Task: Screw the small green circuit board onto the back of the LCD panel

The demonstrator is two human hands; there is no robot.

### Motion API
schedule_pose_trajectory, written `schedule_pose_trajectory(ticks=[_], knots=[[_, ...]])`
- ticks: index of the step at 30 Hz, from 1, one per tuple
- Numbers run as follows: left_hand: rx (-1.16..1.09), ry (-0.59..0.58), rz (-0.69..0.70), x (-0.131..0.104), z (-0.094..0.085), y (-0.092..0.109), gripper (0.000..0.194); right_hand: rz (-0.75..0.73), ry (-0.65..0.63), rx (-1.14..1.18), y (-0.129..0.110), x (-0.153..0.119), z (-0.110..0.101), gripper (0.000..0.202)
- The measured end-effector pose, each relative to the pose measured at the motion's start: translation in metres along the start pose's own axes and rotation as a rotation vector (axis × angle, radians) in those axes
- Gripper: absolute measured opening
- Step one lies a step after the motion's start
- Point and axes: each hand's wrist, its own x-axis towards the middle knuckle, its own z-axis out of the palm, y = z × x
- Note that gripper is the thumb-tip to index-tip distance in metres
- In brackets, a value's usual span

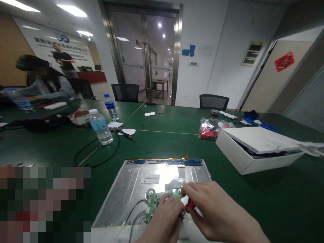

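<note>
A flat metal-backed display panel (136,179) lies on the table in front of me, with a narrow blue circuit strip (152,162) along its far edge. On its near part sits a green circuit board (152,200), partly covered by my hands. My left hand (167,214) has its fingers bent over the board, holding it. Closed around a small red-handled tool (189,205) is my right hand (211,209), just right of the board. Its fingers hide most of the tool. Dark cables (134,211) run from the board's left side.
Right of the panel stands a white box (243,158) with its lid askew. Behind are a plastic bag with red items (210,128) and blue-white gloves (253,119). Water bottles (100,127) and a black cable (116,152) lie left. A person (48,81) sits far left.
</note>
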Motion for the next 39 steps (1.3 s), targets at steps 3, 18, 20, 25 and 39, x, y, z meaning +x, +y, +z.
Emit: schedule_pose_trajectory(ticks=[3, 18, 20, 25, 39], knots=[[-0.005, 0.009, 0.017, 0.000, 0.001, -0.001, 0.031, 0.043, 0.007, -0.060, 0.001, 0.002, 0.005, 0.010], [0.011, -0.007, 0.031, -0.003, 0.006, -0.010, 0.033, 0.072, 0.014, -0.096, 0.004, 0.003, 0.008, 0.012], [0.011, 0.000, 0.023, -0.003, 0.006, -0.009, 0.032, 0.059, 0.017, -0.065, 0.004, 0.002, 0.005, 0.012], [0.019, 0.033, -0.009, -0.003, 0.008, -0.007, 0.033, 0.004, -0.010, 0.014, 0.002, 0.001, 0.000, 0.015], [0.040, 0.024, -0.002, -0.002, 0.014, -0.012, 0.032, 0.048, -0.033, -0.017, 0.001, 0.005, 0.001, 0.012]])
